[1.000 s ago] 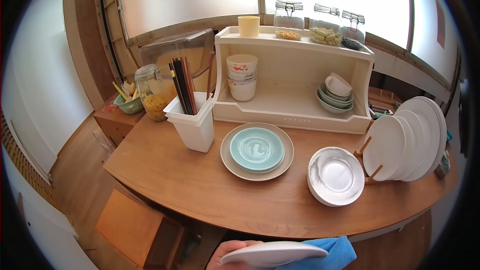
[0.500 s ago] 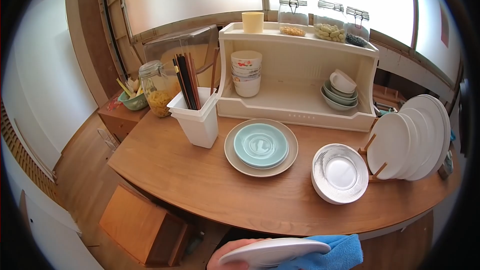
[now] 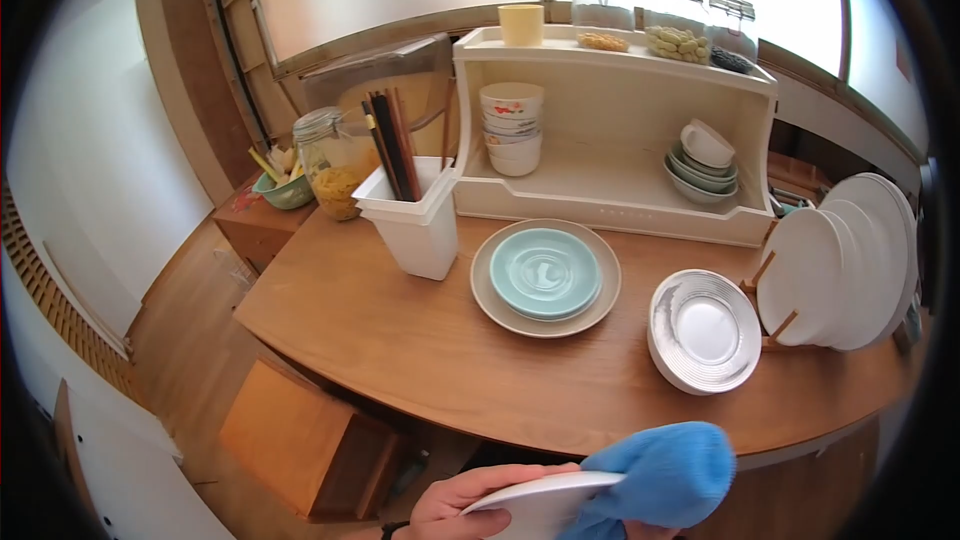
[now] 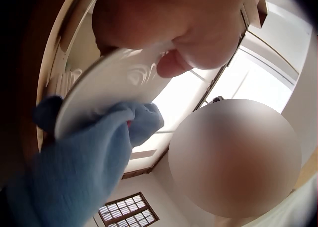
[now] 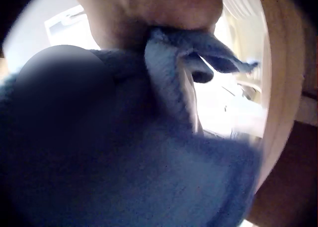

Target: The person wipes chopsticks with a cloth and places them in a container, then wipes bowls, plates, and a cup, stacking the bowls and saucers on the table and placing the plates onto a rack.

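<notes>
In the head view, my left hand [image 3: 450,502] grips the left edge of a white plate [image 3: 540,508] below the table's front edge. The thumb lies over the plate's face in the left wrist view, and the plate [image 4: 112,85] stands tilted there. A blue cloth [image 3: 665,468] wraps over the plate's right edge. My right hand [image 5: 159,8] holds this cloth, its fingers mostly hidden by the fabric. The cloth [image 5: 164,172] fills much of the right wrist view and folds around the plate's rim.
On the wooden table [image 3: 400,350] sit turquoise plates [image 3: 545,270] on a beige plate [image 3: 488,305], white ridged bowls [image 3: 705,330] and a white chopstick holder [image 3: 425,235]. White plates [image 3: 800,280] stand in a rack at right. Behind is a cream shelf [image 3: 610,225] with bowls and jars.
The blue cloth has risen and now bunches over the plate's right edge. The plate is tilted more, and more of the left hand shows. The head view has shifted, moving the table up and right.
</notes>
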The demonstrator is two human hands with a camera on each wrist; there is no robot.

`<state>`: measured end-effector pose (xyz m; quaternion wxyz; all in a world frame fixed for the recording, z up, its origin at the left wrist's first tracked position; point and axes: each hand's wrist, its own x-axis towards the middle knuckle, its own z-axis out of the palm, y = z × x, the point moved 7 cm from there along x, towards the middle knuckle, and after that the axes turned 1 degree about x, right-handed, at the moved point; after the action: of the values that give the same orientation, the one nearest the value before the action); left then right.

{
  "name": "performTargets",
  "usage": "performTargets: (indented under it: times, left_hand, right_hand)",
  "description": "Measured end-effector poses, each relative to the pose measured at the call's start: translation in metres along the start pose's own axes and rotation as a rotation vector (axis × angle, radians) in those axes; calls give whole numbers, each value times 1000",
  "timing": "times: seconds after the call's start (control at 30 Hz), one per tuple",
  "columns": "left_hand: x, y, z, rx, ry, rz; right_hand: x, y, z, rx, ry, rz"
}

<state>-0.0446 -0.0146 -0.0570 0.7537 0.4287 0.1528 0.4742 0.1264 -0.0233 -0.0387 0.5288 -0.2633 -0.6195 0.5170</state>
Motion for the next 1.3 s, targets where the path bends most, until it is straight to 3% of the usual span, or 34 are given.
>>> performTargets:
  times: [0.07,0.13,0.27,0.33,0.4,0.47,0.5,0.63,0.7,0.73,0.8,0.83,0.93,1.0,1.07,1.1,1.13,1.2,1.23,1.27,1.3]
  left_hand:
    - [-6,-12,1,-48,52,19]
    - [-13,-4,-5,-220,149,346]
    - [-27,-14,-13,-268,215,435]
    - [-29,-9,-19,-13,318,333]
    - [-20,11,-22,60,284,331]
    - [1,8,-5,-225,24,0]
    - [-5,-3,-12,-37,5,-75]
    - [-9,-14,-13,-21,97,-199]
    - [-6,-4,-16,-89,220,28]
    - [-7,-7,-14,-86,220,24]
    - [-14,5,-14,-224,225,298]
    - [-14,-1,-13,-220,216,295]
    - [-18,0,-5,-29,222,507]
    - [-21,5,-8,106,201,447]
    - [-15,10,-6,80,43,376]
    - [-13,7,-12,-27,-8,242]
    - [-14,10,-17,-31,-8,240]
    - [-4,-2,-17,378,-24,-78]
    - [-5,-16,-25,39,107,-111]
    - [-7,-22,-23,41,104,-107]
    - [-11,-23,-30,-4,215,-47]
  right_hand:
    - [-9,8,4,0,93,21]
    - [-13,25,13,15,147,54]
    - [-17,42,23,23,166,80]
    - [-12,34,16,-9,97,24]
    - [-1,18,7,-87,-52,-119]
    - [4,7,-2,-140,-125,-188]
    - [3,6,-2,-122,-81,-168]
    - [-7,16,-1,-45,69,-85]
    - [-1,17,11,-5,119,-30]
    - [-6,23,13,4,147,-10]
    - [-13,35,21,40,174,36]
    - [-18,45,24,50,187,50]
    - [-17,43,28,28,157,50]
    - [-16,33,21,-20,90,5]
    - [-1,13,8,-115,-30,-84]
    - [4,6,3,-144,-69,-117]
    - [3,1,1,-160,-82,-133]
    - [4,1,0,-166,-75,-140]
    - [2,4,1,-148,-36,-133]
    - [-2,10,3,-119,3,-120]
    - [-8,15,5,-71,53,-100]
